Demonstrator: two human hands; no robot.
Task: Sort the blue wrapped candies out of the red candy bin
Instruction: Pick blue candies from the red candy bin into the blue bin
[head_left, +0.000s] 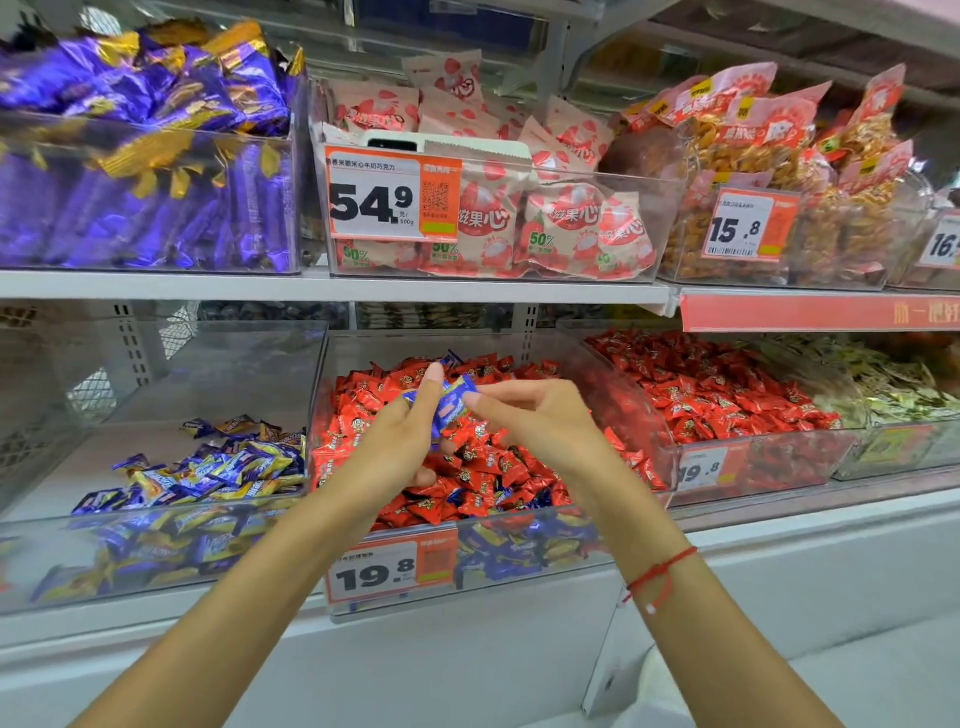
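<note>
Over the clear bin of red candies (535, 540) on the lower shelf, both hands meet. My left hand (395, 441) holds a small bunch of blue wrapped candies (449, 408), its forefinger straight up behind them. My right hand (524, 415) pinches the top edge of the same bunch with thumb and fingertips. Another blue candy (451, 359) lies on the red pile behind the hands, and a few blue wrappers (540, 499) show among the red ones near the front wall.
To the left a clear bin (156, 561) holds blue and yellow wrapped candies (218, 467). To the right stands a second bin of red candies (727, 400). The upper shelf (332, 288) overhangs closely, carrying purple, pink and orange packs. Price tags hang on the bin fronts.
</note>
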